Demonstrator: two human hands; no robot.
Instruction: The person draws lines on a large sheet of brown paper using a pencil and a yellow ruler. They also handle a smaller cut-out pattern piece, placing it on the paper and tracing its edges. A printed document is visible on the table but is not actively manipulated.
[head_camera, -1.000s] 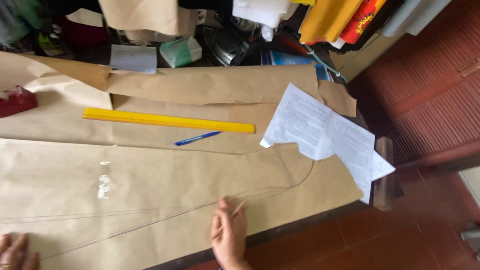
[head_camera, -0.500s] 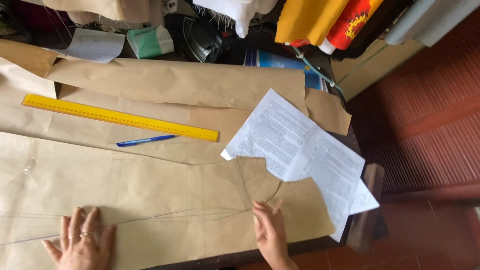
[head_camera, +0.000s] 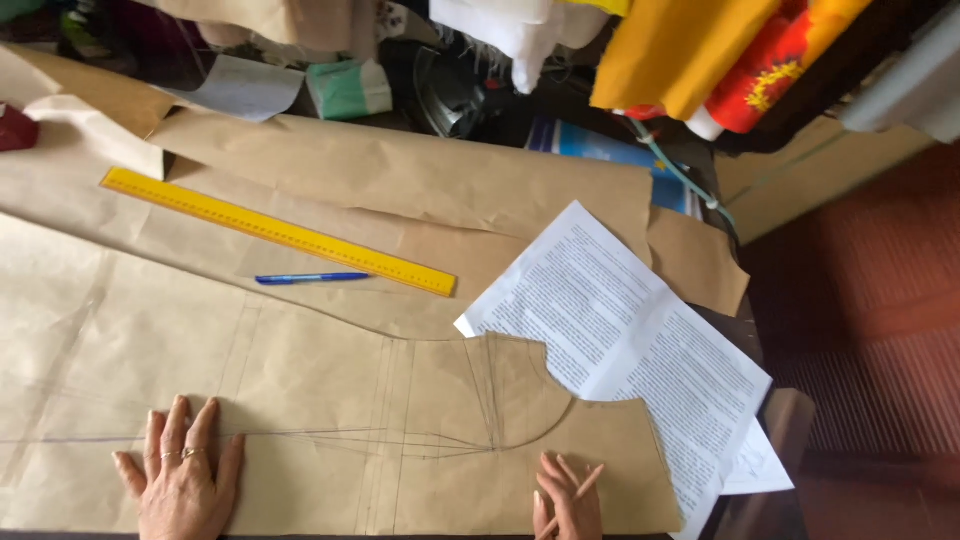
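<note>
Our left hand (head_camera: 180, 480) lay flat and open on the brown pattern paper (head_camera: 330, 400), fingers spread, with rings on two of them, while our right hand (head_camera: 568, 498) rested on the same sheet near its lower edge, its fingers pinching a thin pencil (head_camera: 578, 488) that slanted up to the right. We counted two hands, one pencil, one blue pen (head_camera: 312, 278), one yellow ruler (head_camera: 278, 232) and at least two printed white sheets (head_camera: 630, 350). The cut piece we pressed down was a kraft-brown shape lying across the near part of the table, with a scooped curve cut out of its upper right edge and many fine drawn lines on it: long ones running left to right between our hands, and several near-upright ones crossing them. It lay on top of a larger brown sheet (head_camera: 120, 210), and another brown sheet (head_camera: 420, 175) overlapped that farther back. The ruler lay slantwise on the larger sheet, and the pen sat just below it, apart from both hands. The printed sheets lay to the right, their lower left corner tucked beside the scooped cut, near our right hand. Beyond the paper we saw a heap of cloth, among it yellow fabric (head_camera: 670, 50), white fabric (head_camera: 520, 25) and a green folded packet (head_camera: 348, 88). Nothing lay over the part of the piece between our hands.
</note>
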